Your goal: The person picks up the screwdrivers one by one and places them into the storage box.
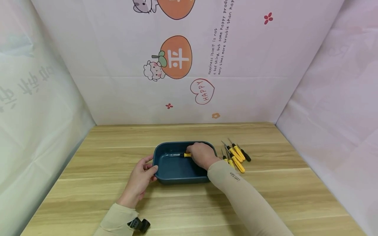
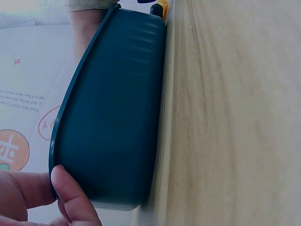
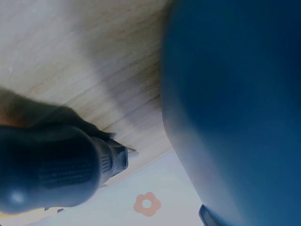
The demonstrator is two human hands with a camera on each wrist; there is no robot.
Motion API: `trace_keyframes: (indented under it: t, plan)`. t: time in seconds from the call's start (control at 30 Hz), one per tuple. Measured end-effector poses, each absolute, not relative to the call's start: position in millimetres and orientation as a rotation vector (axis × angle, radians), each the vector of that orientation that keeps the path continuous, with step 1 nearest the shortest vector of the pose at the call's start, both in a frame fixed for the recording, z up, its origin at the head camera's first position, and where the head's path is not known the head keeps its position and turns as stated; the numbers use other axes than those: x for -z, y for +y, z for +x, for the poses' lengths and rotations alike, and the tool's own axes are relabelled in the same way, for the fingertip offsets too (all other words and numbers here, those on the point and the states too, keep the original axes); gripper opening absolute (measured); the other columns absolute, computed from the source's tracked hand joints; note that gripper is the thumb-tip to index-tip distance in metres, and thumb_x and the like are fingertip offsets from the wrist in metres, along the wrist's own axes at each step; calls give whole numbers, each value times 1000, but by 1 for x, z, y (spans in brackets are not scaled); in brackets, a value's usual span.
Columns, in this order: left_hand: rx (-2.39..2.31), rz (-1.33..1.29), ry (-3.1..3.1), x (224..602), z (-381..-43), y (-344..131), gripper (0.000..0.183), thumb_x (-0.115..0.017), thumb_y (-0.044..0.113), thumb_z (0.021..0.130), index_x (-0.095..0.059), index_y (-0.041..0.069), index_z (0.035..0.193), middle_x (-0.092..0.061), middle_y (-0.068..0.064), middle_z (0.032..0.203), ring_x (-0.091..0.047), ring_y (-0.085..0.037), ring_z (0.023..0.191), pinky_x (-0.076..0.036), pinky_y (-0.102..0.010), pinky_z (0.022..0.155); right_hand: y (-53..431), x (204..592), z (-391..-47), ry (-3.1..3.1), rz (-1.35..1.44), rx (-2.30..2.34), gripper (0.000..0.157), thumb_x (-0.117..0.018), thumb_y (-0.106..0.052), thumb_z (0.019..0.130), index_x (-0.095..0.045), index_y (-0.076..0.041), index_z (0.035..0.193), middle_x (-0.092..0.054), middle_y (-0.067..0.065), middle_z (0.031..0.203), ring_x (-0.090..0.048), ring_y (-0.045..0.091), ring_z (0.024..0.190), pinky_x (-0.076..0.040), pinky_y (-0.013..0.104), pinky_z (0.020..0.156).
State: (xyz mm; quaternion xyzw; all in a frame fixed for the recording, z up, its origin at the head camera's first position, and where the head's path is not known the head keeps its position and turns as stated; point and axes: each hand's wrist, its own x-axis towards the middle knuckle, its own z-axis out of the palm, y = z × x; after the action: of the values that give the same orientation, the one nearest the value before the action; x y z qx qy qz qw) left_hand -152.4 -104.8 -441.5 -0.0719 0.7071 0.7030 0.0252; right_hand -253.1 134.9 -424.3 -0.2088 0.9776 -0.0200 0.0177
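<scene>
A dark blue rectangular tray [image 1: 183,180] stands on the wooden table. My left hand [image 1: 141,178] holds its left end, thumb over the rim and fingers round the outside; the left wrist view shows the thumb and fingers pinching the rim of the tray [image 2: 103,117]. Inside the tray, my right hand [image 1: 202,154] grips a screwdriver [image 1: 177,155] by its yellow handle, most of which the hand hides. The metal shaft lies low over the tray floor and points left. In the right wrist view the tray wall [image 3: 235,117] fills the right side, and the right hand is hidden.
Right of the tray lie several screwdrivers [image 1: 236,153] with yellow-and-black handles, tips mostly toward the back. A black-handled screwdriver [image 1: 246,155] lies at their right edge; a dark handle [image 3: 51,165] looms close in the right wrist view. A printed cloth [image 1: 133,98] hangs behind the table.
</scene>
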Motion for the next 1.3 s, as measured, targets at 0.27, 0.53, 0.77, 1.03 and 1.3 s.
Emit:
trace_keyframes:
  t: [0.27,0.53,0.77,1.03,1.3]
  plan:
    - [-2183,-213,2169,443,-153,-106,49,-58,4,104,-46,5,152,-46,-12,115,-55,-17,80,-54,-21,67,135,426,-252,3067,-656,42,27,-60,-10,106,-77,-21,123,-75,3,117,-70,22,109,-59,38,94]
    - [-2181,-210,2173,442,-153,-106,49,-58,4,104,-46,5,152,-47,-12,115,-55,-17,80,-54,-22,67,136,427,-251,3083,-633,-13,29,-63,-8,104,-77,-24,125,-74,3,118,-69,21,110,-59,38,94]
    - [-2173,-209,2177,442,-152,-106,50,-59,5,105,-46,5,152,-46,-12,115,-55,-17,80,-54,-22,67,135,426,-250,3089,-640,-22,29,-63,-7,103,-77,-23,124,-75,2,118,-68,21,110,-59,38,94]
    - [-2175,-211,2175,442,-152,-106,50,-59,5,105,-46,5,153,-45,-12,115,-54,-17,80,-54,-22,67,134,425,-249,3083,-723,-130,27,-65,-7,103,-77,-23,122,-75,1,113,-69,20,104,-59,35,90]
    - [-2172,-207,2183,441,-152,-105,49,-58,4,105,-46,4,152,-46,-12,115,-55,-18,79,-54,-22,67,134,425,-248,3080,-734,-154,28,-65,-7,103,-76,-22,123,-75,1,114,-70,19,103,-59,35,90]
